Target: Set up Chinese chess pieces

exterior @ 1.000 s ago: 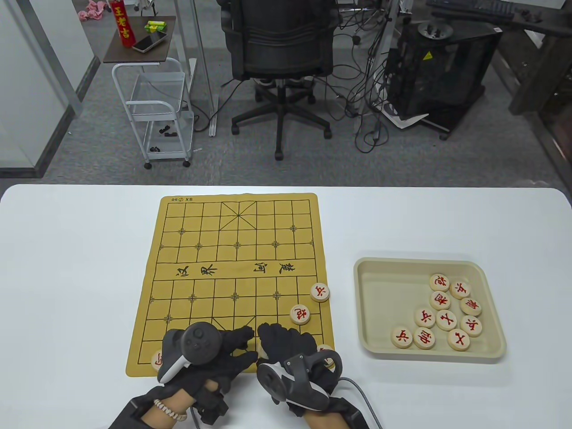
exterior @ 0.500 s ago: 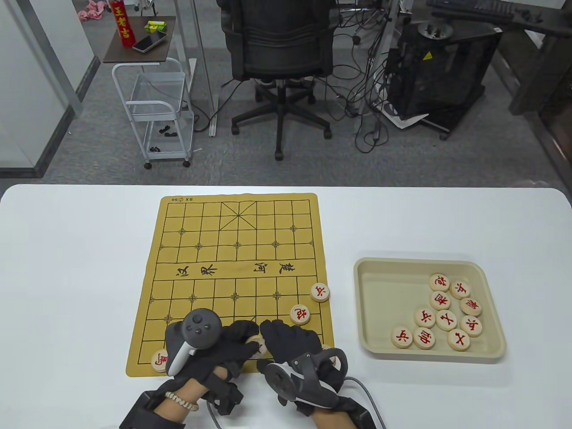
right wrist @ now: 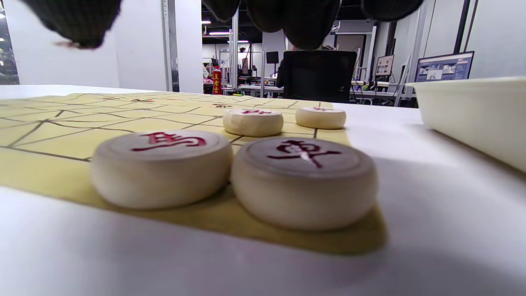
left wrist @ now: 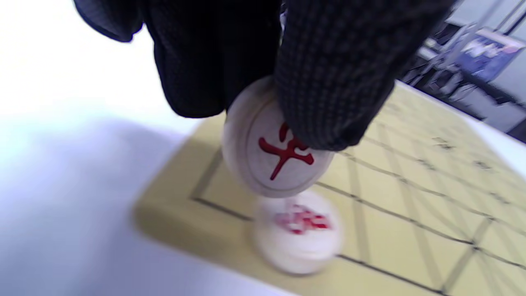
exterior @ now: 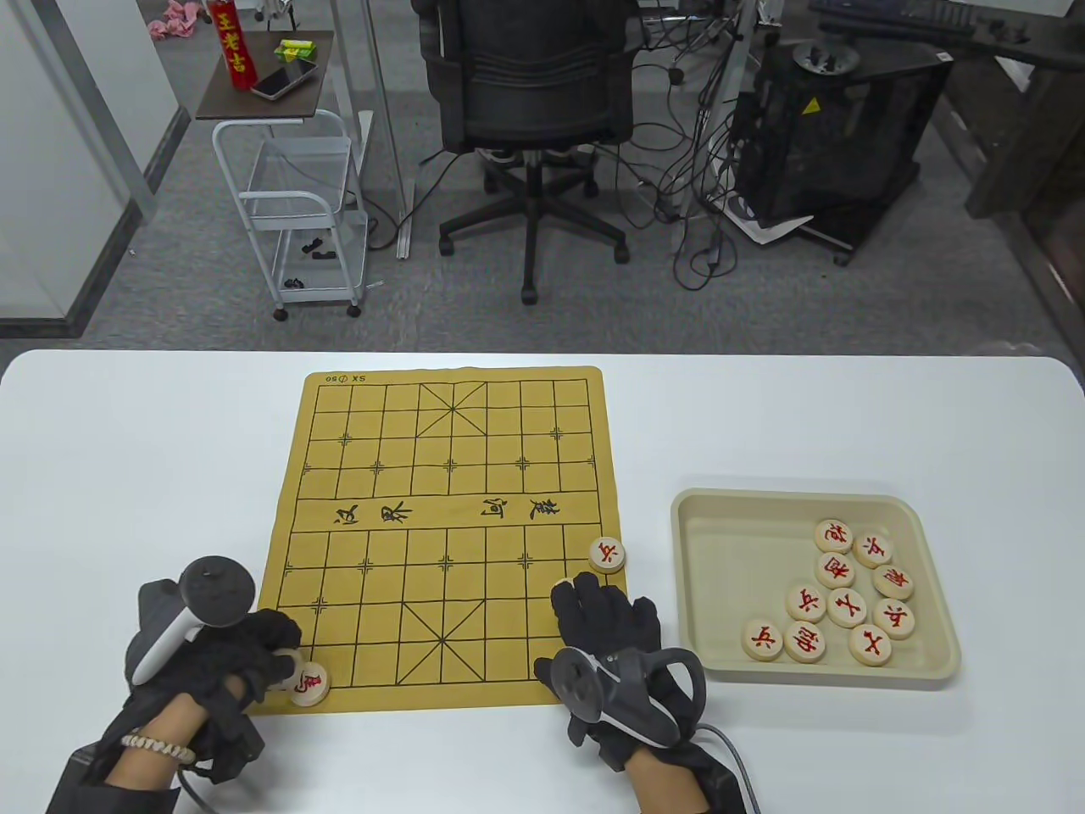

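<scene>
You wear black knit gloves, dark trackers with white-grey straps, a beaded bracelet (exterior: 157,746) on your left wrist.

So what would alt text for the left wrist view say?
Gloved fingers of the left hand pinch a round pale chess piece with a red character, tilted above the yellow board's corner, where a blurred second piece lies flat.
</scene>
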### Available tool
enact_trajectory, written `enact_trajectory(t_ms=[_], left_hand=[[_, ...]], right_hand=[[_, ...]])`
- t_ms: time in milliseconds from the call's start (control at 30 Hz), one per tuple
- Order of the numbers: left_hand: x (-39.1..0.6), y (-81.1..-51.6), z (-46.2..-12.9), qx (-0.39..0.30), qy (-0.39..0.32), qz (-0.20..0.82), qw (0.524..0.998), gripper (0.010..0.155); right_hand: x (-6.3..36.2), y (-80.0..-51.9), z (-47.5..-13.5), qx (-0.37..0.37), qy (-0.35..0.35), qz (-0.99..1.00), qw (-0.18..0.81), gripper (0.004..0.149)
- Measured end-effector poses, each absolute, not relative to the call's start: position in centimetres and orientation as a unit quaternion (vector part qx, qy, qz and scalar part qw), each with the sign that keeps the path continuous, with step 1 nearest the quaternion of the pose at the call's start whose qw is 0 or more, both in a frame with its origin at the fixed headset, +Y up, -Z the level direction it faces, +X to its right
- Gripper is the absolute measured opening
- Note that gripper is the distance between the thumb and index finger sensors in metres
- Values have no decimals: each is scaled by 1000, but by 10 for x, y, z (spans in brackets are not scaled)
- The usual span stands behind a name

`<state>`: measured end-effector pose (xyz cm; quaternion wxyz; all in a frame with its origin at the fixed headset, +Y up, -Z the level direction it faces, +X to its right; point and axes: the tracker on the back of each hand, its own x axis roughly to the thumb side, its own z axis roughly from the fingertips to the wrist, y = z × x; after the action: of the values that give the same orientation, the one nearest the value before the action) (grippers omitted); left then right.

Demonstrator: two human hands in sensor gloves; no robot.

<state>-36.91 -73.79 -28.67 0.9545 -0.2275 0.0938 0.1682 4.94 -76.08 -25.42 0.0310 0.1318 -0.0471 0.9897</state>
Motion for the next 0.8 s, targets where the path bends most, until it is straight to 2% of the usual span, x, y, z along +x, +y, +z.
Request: enact_trajectory(t_ms=[133,300,367,600,700,800], left_hand=[[-390,-752,-286,-244,112,176,947,54],[-393,-768,-287,-271,98,188,939,54],[-391,-767,-288,-257,100,185,943,54],[-375,-763,-288,-215,92,95,968,55],[-366,-762,-286,-199,92,8,976,57],[-357,-761,-281,-182,77,-19,980,57]], right_hand=[[48,-762,-255,131,-45,990,25,85],[48,-761,-255,134,-47,990,28,85],[49,-762,-255,134,-47,989,30,85],[50,-762,-254,132,-48,990,32,84],[50,-762,-254,132,-47,990,33,84],[51,-762,-254,131,-46,990,35,84]])
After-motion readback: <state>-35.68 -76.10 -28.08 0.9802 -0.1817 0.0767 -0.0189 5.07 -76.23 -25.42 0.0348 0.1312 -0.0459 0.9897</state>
